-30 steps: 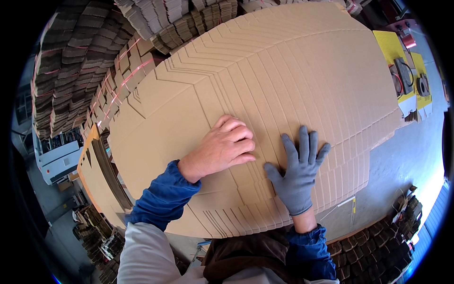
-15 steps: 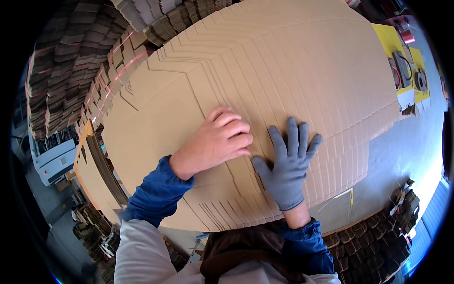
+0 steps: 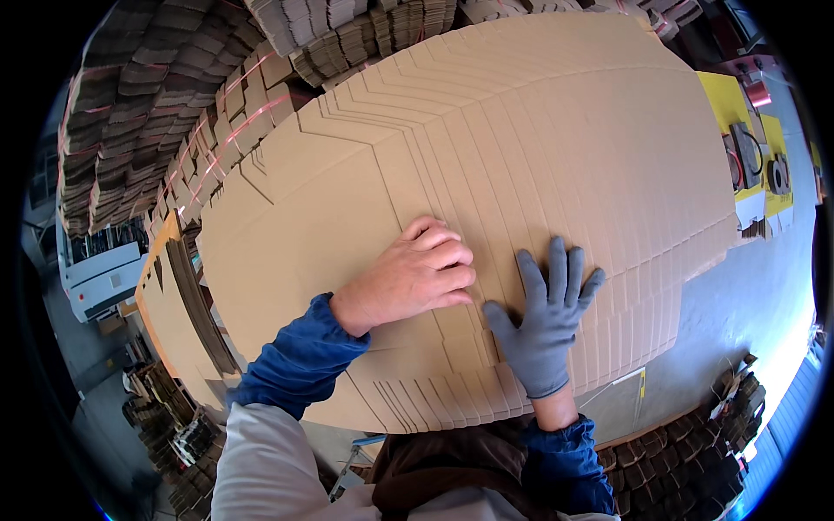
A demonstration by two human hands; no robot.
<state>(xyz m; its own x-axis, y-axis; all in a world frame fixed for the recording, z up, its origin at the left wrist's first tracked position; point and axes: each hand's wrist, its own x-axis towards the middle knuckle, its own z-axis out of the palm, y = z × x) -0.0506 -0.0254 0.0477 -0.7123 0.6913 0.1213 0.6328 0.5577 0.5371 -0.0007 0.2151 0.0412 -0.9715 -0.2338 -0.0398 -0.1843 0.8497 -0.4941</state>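
- Here, the bare left hand and gloved right hand lay open and flat on the fanned cardboard sheets, near the pile's front edge, holding nothing.
- The sheets looked stiff, light and slidy; best grabbed by an edge.

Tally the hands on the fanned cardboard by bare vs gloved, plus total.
Bare hand: 1, the left hand, flat on the fanned cardboard sheets.
Grey-gloved hand: 1, the right hand, fingers spread, flat on the same sheets.
Total: 2 hands, both pressing on the cardboard, neither gripping anything.
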